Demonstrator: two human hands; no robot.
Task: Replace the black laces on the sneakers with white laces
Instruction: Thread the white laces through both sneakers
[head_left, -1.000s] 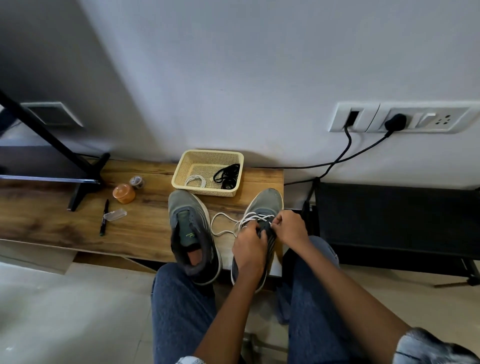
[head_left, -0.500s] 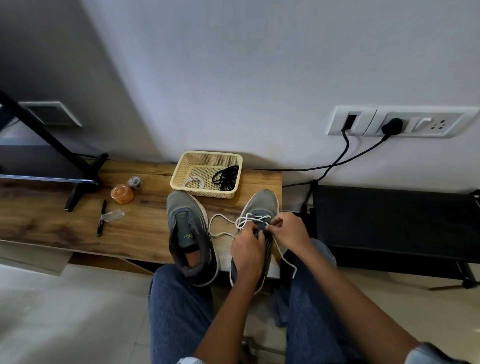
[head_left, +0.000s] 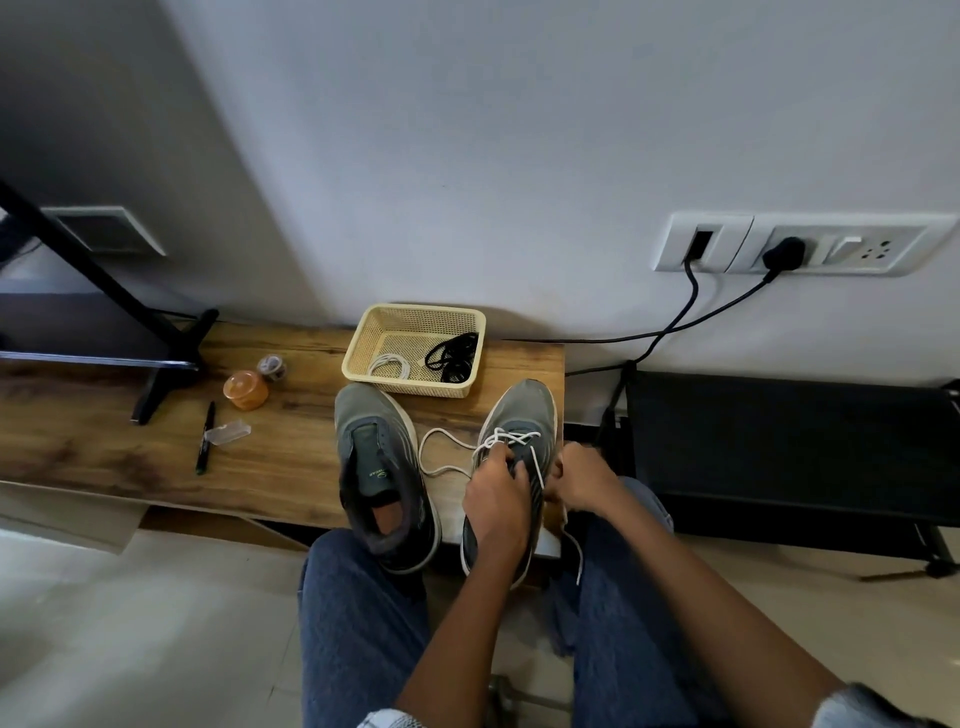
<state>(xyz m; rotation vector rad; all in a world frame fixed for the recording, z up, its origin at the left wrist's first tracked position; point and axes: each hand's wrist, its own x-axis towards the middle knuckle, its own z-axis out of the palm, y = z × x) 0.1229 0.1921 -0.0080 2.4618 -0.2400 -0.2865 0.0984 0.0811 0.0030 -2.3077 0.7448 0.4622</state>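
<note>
Two grey sneakers stand on the wooden bench (head_left: 291, 447). The left sneaker (head_left: 382, 467) has no lace. The right sneaker (head_left: 519, 421) carries a white lace (head_left: 506, 439) through its front eyelets, with a loop lying on the bench to its left and one end hanging down past the bench edge on the right. My left hand (head_left: 496, 504) grips the shoe's tongue area and the lace. My right hand (head_left: 584, 483) pinches the lace at the shoe's right side. A cream basket (head_left: 363, 348) behind the shoes holds a white lace (head_left: 389, 365) and black laces (head_left: 453, 356).
On the bench's left lie an orange lid (head_left: 245, 388), a tape roll (head_left: 272, 366), a pen (head_left: 205, 436) and a clear cap (head_left: 227, 431). A black stand's foot (head_left: 166, 364) sits further left. Cables run from wall sockets (head_left: 800, 249) to a black rack (head_left: 789, 447) on the right.
My right hand has pulled the lace out to the right and down, so its end now hangs past the bench edge. My left hand stays on the shoe.
</note>
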